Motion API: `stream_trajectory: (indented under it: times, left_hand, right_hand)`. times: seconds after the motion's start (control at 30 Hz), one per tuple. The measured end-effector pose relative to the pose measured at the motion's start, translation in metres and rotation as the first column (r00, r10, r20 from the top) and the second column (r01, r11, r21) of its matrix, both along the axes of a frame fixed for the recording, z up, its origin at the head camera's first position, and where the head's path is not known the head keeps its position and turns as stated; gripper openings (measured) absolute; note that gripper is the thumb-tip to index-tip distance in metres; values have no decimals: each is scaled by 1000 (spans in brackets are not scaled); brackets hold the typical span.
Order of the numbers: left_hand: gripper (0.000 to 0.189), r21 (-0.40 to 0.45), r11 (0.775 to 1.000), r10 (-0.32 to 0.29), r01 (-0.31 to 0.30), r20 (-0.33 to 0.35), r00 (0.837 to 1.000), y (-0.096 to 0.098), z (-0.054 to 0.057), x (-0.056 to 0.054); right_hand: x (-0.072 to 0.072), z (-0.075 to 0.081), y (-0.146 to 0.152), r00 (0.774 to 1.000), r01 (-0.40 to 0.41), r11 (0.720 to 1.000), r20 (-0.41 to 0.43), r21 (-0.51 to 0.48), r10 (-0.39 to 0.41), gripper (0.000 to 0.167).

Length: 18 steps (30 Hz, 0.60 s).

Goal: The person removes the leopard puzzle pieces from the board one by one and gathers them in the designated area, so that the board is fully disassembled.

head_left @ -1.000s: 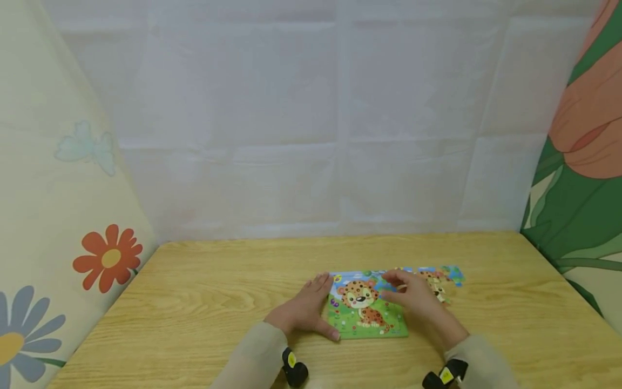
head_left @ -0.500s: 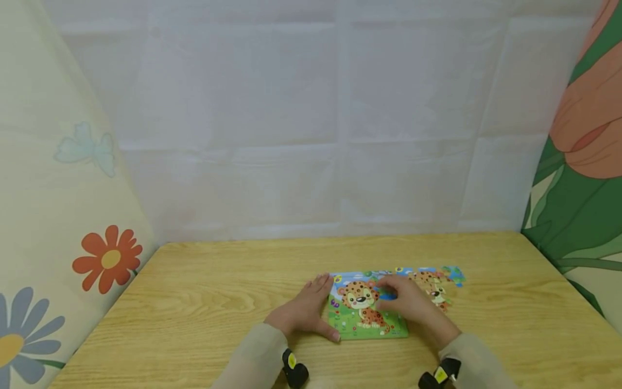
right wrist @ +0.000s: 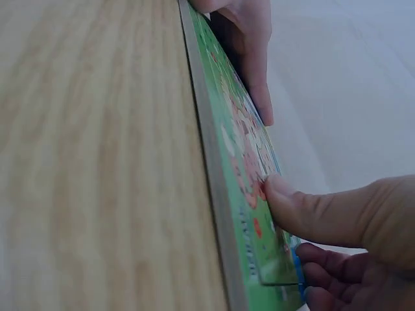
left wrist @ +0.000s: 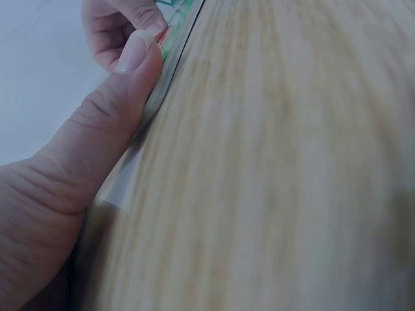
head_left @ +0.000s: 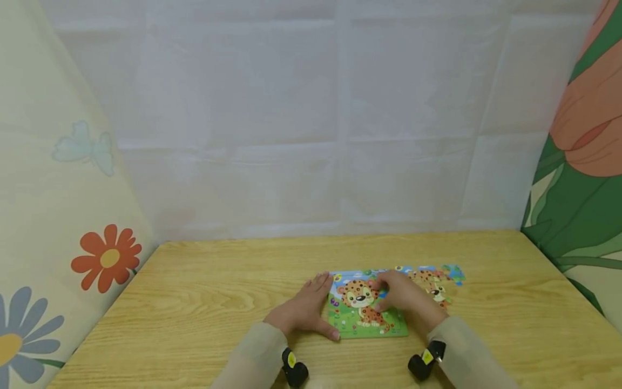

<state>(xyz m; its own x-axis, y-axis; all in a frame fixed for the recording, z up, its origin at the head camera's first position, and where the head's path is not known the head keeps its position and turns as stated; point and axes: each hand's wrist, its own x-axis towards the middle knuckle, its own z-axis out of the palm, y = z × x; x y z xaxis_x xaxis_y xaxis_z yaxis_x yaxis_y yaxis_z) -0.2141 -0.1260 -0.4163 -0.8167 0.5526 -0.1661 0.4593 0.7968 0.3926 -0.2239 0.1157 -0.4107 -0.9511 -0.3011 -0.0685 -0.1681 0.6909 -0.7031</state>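
A cartoon leopard puzzle board (head_left: 355, 328) lies flat on the table. My left hand (head_left: 303, 308) rests along its left side, fingers straight near the far corner and thumb at the near corner. My right hand (head_left: 405, 297) is over the right half of the picture, thumb and fingers bent and apart, their tips on or close over the surface near the leopard's head. In the right wrist view the thumb (right wrist: 324, 210) touches the picture, with the other fingers curled near the board's edge. I cannot tell whether a piece is pinched there.
Joined puzzle pieces (head_left: 457, 274) with another leopard picture lie just right of the board, partly behind the right hand. The wooden table (head_left: 209, 302) ends at a white cloth (head_left: 272, 135) behind. Flower-printed panels (head_left: 583, 216) stand at both sides.
The right hand has moved left, further over the board, and its thumb and fingers have come down around the area beside the leopard's head. The left hand has stayed put.
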Motion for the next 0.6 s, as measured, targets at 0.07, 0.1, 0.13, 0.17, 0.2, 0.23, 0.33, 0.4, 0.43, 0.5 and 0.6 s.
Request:
stream_trajectory:
  times: [0.07, 0.1, 0.13, 0.17, 0.2, 0.23, 0.33, 0.4, 0.43, 0.5, 0.6]
  left_hand:
    - [126, -3, 1000, 1, -1, -2, 1000, 0, 0, 0]
    - [126, -4, 1000, 0, 0, -4, 1000, 0, 0, 0]
    - [126, -3, 1000, -1, 1, -4, 1000, 0, 0, 0]
    - [127, -2, 1000, -1, 1, -4, 1000, 0, 0, 0]
    - [127, -2, 1000, -2, 2, -3, 1000, 0, 0, 0]
    - [127, -1, 1000, -3, 3, -2, 1000, 0, 0, 0]
    - [127, 3, 1000, -1, 1, 8, 1000, 0, 0, -1]
    - [126, 7, 1000, 1, -1, 16, 1000, 0, 0, -1]
    - [126, 8, 1000, 2, -2, 19, 1000, 0, 0, -1]
    - [126, 10, 1000, 4, -4, 23, 1000, 0, 0, -1]
    - [126, 11, 1000, 4, -4, 25, 1000, 0, -1, -2]
  right_hand:
    - [-2, 2, -1, 1000, -14, 1000, 18, 17, 13, 30]
    - [-3, 3, -1, 999, -22, 999, 25, 25, 22, 30]
    - [-4, 3, -1, 999, -31, 999, 27, 35, 30, 30]
    - [-5, 4, -1, 999, -41, 998, 29, 50, 39, 30]
    - [-5, 4, -1, 999, -46, 997, 32, 59, 44, 30]
    - [-5, 5, -1, 998, -52, 997, 39, 61, 49, 30]
    - [-5, 7, -1, 997, -63, 996, 39, 65, 60, 31]
    - [-5, 7, -1, 997, -63, 996, 37, 61, 61, 32]
    - [-4, 7, -1, 997, -65, 996, 37, 60, 63, 33]
    - [-4, 8, -1, 997, -65, 996, 33, 56, 64, 33]
    - [-3, 8, -2, 998, -64, 996, 22, 67, 63, 34]
